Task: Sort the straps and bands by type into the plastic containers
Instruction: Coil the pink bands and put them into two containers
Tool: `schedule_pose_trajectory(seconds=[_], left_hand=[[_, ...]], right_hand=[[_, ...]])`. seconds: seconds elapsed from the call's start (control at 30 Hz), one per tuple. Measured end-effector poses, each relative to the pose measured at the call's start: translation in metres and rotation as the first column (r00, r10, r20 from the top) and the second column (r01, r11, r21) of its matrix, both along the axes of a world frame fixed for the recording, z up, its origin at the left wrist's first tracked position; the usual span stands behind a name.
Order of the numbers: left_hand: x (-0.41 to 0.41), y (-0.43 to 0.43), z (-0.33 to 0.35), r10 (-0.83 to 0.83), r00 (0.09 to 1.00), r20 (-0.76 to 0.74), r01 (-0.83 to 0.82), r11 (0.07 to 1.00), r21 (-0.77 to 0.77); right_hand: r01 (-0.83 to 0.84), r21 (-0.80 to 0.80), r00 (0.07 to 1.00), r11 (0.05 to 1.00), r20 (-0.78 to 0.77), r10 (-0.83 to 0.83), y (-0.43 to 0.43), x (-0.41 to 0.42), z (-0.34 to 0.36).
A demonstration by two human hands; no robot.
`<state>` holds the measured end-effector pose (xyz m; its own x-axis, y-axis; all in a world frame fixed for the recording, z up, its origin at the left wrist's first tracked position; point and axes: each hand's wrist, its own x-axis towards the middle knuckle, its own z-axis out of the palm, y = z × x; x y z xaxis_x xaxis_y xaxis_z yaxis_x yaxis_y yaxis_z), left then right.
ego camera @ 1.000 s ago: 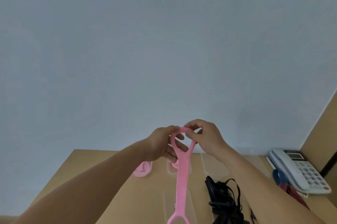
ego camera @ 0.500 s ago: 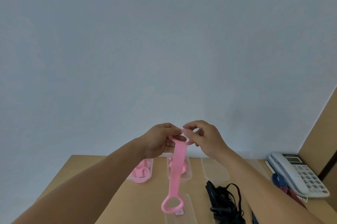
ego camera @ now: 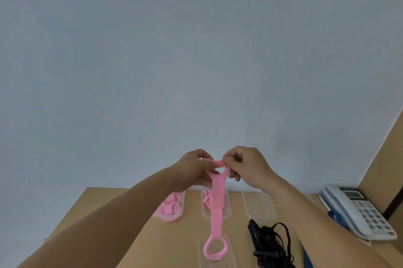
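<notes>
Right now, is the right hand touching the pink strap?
Touching. The head view shows the right hand pinching the top loop of the pink strap, with no gap.

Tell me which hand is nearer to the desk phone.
Right. The right hand is raised to the left of the desk phone, pinching the top loop of the pink strap; the left hand grips the same loop farther left.
</notes>
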<state>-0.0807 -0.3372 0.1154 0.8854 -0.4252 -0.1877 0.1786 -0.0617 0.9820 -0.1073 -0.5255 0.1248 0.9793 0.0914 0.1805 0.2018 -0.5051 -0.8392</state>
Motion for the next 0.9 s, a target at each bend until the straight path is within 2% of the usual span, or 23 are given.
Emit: schedule_pose_trajectory(seconds=[0.13, 0.37, 0.5, 0.6, 0.7, 0.8, 0.87, 0.9], left_hand=[[0.000, 0.006, 0.007, -0.083, 0.989, -0.120, 0.083, 0.997, -0.006], [-0.001, 0.004, 0.012, -0.125, 0.973, -0.193, 0.090, 0.979, -0.180], [0.003, -0.001, 0.010, -0.041, 0.964, -0.263, -0.019, 0.974, -0.224], [0.004, -0.004, 0.009, -0.067, 0.968, -0.241, 0.016, 0.978, -0.207], [0.003, -0.006, 0.006, -0.046, 0.985, -0.164, 0.022, 0.989, -0.148], [0.003, -0.006, 0.004, 0.040, 0.997, -0.072, -0.049, 0.990, -0.131], [0.003, -0.007, 0.003, 0.064, 0.997, 0.031, -0.061, 0.994, -0.089], [0.003, -0.007, 0.002, 0.069, 0.993, 0.099, -0.064, 0.996, -0.060]], right_hand=[[-0.006, -0.032, 0.995, 0.999, 0.098, 0.009, 0.001, -0.001, -0.008], [0.014, -0.179, 0.942, 0.984, 0.332, 0.047, -0.002, 0.002, -0.017], [0.012, -0.213, 0.903, 0.977, 0.422, 0.081, -0.006, 0.003, -0.020], [0.005, -0.239, 0.877, 0.971, 0.468, 0.111, -0.008, 0.006, -0.022], [-0.002, -0.195, 0.899, 0.981, 0.430, 0.087, -0.009, 0.006, -0.025], [-0.022, 0.028, 0.975, 0.999, 0.221, 0.015, -0.007, 0.000, -0.019], [-0.014, 0.190, 0.997, 0.982, 0.083, -0.002, -0.005, -0.003, -0.013], [-0.003, 0.219, 0.999, 0.976, 0.037, -0.005, -0.005, -0.003, -0.011]])
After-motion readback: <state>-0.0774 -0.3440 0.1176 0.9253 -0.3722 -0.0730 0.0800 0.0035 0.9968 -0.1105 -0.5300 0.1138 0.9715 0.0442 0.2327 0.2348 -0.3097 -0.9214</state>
